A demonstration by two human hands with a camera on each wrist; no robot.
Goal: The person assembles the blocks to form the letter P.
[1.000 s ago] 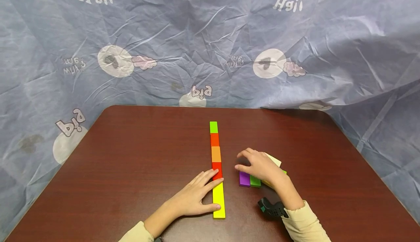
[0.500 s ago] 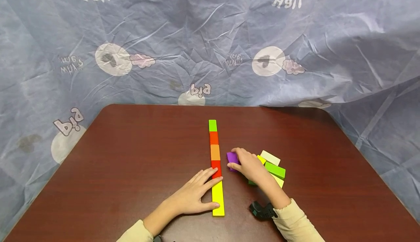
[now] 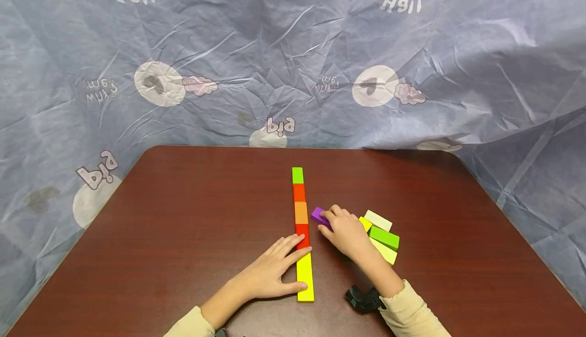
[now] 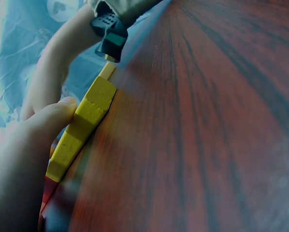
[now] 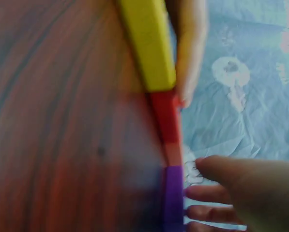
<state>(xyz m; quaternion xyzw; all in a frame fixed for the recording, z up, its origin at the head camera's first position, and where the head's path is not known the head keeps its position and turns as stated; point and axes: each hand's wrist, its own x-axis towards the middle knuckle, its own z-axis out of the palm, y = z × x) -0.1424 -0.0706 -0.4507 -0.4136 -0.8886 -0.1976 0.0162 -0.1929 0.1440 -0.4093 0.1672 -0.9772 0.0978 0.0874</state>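
Observation:
A row of wooden blocks runs away from me: lime green [image 3: 297, 175], red-orange [image 3: 299, 192], orange [image 3: 300, 212], red [image 3: 302, 231] and yellow [image 3: 304, 273]. My left hand [image 3: 270, 274] rests with spread, straight fingers on the red and yellow blocks; in the left wrist view its thumb touches the yellow block's top. Just right of the row lies a purple block [image 3: 317, 214], tilted against the row's line. Fingertips of my right hand [image 3: 345, 233] touch its top, and in the right wrist view the thumb stands apart from it. The hand hides part of the purple block.
Right of my right hand lies a loose group of blocks: cream [image 3: 378, 220], yellow [image 3: 365, 223], green [image 3: 384, 238] and pale yellow [image 3: 383, 251]. They sit on a dark red wooden table [image 3: 206, 200]. Behind it hangs a blue-grey printed cloth [image 3: 256, 62].
My right hand has moved left from the loose blocks, bringing the purple block close to the row and turning it. The left hand has stayed on the row.

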